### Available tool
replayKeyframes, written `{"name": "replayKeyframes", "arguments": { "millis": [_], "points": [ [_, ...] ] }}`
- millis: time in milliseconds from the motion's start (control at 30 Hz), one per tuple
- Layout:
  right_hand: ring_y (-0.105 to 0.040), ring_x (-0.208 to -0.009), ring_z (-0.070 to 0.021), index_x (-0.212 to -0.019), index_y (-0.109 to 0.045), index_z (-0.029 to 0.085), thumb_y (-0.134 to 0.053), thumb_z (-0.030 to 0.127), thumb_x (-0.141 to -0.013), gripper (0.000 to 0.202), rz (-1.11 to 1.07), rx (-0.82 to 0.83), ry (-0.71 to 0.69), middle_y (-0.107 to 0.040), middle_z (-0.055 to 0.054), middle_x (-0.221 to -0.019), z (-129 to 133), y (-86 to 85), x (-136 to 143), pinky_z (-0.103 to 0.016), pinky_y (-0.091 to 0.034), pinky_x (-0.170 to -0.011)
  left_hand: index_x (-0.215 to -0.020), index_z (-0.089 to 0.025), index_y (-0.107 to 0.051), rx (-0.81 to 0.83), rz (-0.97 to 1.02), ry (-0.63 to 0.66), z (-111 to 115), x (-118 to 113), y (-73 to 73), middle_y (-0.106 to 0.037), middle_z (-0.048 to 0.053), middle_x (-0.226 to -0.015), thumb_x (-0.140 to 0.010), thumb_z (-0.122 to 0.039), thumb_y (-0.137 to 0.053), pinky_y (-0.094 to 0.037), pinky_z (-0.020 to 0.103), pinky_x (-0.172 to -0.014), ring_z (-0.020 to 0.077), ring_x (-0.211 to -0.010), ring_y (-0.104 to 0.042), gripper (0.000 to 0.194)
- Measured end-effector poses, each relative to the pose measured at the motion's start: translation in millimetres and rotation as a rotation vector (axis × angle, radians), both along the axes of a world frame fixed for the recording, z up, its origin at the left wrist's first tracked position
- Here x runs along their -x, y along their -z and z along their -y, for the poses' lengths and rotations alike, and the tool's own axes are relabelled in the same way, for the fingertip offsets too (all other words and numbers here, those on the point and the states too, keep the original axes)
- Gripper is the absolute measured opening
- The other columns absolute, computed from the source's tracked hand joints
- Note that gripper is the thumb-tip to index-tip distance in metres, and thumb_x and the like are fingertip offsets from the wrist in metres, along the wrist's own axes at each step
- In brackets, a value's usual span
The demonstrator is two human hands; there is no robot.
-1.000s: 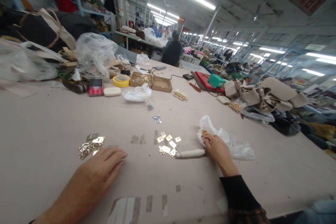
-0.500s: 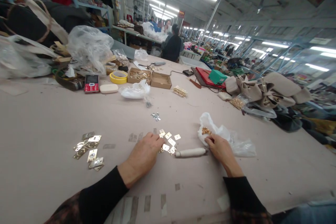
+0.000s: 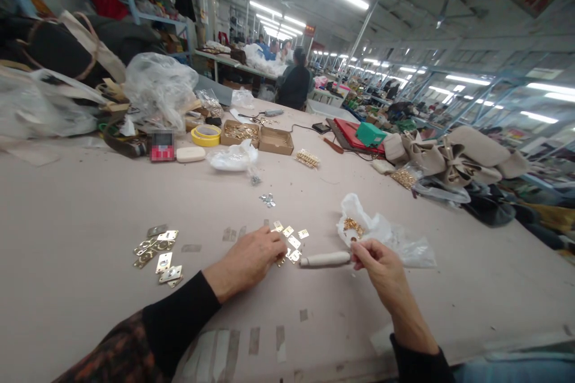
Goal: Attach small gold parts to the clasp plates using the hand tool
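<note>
On the desk (image 3: 215, 203), left hand (image 3: 251, 260) is at metal plates (image 3: 294, 242), grip can't tell; right hand (image 3: 381, 263) pinches fingers, any piece hidden; snagging plastic bag (image 3: 381, 228) could spill gold bits (image 3: 353, 227).

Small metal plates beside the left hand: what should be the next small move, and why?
Probably, the left hand should lift one of the small metal plates. Its fingers are at that group, though whether they grip one is hidden. The right hand, beside the white bag of gold pieces, seems to pinch a small piece, so the left looks freer for this.
</note>
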State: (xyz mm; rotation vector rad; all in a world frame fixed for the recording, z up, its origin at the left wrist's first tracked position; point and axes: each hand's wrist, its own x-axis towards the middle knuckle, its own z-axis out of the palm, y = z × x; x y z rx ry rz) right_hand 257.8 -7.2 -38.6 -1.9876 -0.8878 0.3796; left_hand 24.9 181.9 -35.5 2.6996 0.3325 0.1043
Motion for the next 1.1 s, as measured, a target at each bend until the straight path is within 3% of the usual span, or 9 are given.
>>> {"name": "replayKeyframes", "arguments": {
  "millis": [200, 400, 500, 600, 700, 900, 1100],
  "points": [
    [-0.043, -0.047, -0.0090, -0.070, -0.055, 0.018, -0.066, 0.066, -0.080, 0.051, -0.385, -0.126, -0.049, -0.050, 0.003, -0.057, -5, 18.8, 65, -0.022, -0.036, -0.044, -0.093, -0.020, -0.067, 0.041, -0.045, 0.019, -5, 0, -0.9, -0.067, 0.004, -0.099, -0.093, -0.013, -0.056, -0.045, 0.030, -0.079, 0.0202, -0.095, -0.059, 0.014],
    [-0.029, -0.038, -0.0050, -0.065, -0.049, 0.019, -0.070, 0.067, -0.076, 0.054, -0.557, -0.179, -0.009, -0.035, 0.009, -0.045, -9, 41.0, 93, -0.020, -0.022, -0.037, -0.089, -0.018, -0.065, 0.083, -0.062, -0.036, -5, 1, 0.5, -0.064, 0.006, -0.101, -0.088, -0.011, -0.056, -0.046, 0.028, -0.077, 0.0190, -0.091, -0.061, 0.012],
    [-0.037, -0.041, -0.0062, -0.067, -0.054, 0.017, -0.072, 0.064, -0.076, 0.051, -0.587, -0.160, -0.024, -0.043, 0.006, -0.049, -11, 38.4, 100, -0.020, -0.029, -0.039, -0.085, -0.018, -0.065, 0.101, -0.062, -0.040, -4, 0, -0.3, -0.065, 0.005, -0.099, -0.086, -0.009, -0.055, -0.045, 0.028, -0.080, 0.0189, -0.092, -0.061, 0.014],
    [-0.051, -0.050, -0.0090, -0.086, -0.066, 0.013, -0.076, 0.060, -0.073, 0.049, -0.610, -0.134, -0.083, -0.059, 0.001, -0.060, -14, 31.6, 108, -0.021, -0.042, -0.049, -0.087, -0.019, -0.064, 0.119, -0.057, -0.054, -4, -1, -0.1, -0.066, 0.004, -0.094, -0.084, -0.009, -0.056, -0.045, 0.028, -0.078, 0.0197, -0.090, -0.061, 0.013],
    [-0.058, -0.055, -0.0113, -0.094, -0.065, 0.013, -0.080, 0.057, -0.070, 0.053, -0.640, -0.144, -0.119, -0.067, -0.002, -0.065, -18, 28.1, 117, -0.023, -0.046, -0.054, -0.090, -0.018, -0.063, 0.140, -0.048, -0.079, -5, -2, 0.1, -0.066, 0.005, -0.091, -0.083, -0.008, -0.058, -0.045, 0.030, -0.076, 0.0216, -0.088, -0.062, 0.013],
    [-0.059, -0.057, -0.0119, -0.084, -0.065, 0.014, -0.078, 0.055, -0.072, 0.045, -0.614, -0.168, -0.096, -0.069, -0.005, -0.069, -20, 32.7, 131, -0.023, -0.048, -0.057, -0.078, -0.017, -0.065, 0.234, 0.006, -0.095, 1, 4, -2.3, -0.066, 0.006, -0.092, -0.082, -0.008, -0.060, -0.044, 0.030, -0.076, 0.0220, -0.088, -0.062, 0.011],
    [-0.062, -0.065, -0.0140, -0.087, -0.071, 0.016, -0.072, 0.048, -0.080, 0.033, -0.498, -0.227, -0.085, -0.069, -0.003, -0.073, -18, 33.8, 142, -0.024, -0.051, -0.062, -0.082, -0.016, -0.064, 0.495, 0.178, -0.310, 31, 23, -0.2, -0.068, 0.001, -0.078, -0.087, -0.013, -0.053, -0.044, 0.024, -0.068, 0.0147, -0.074, -0.063, 0.013]
  ]
}}
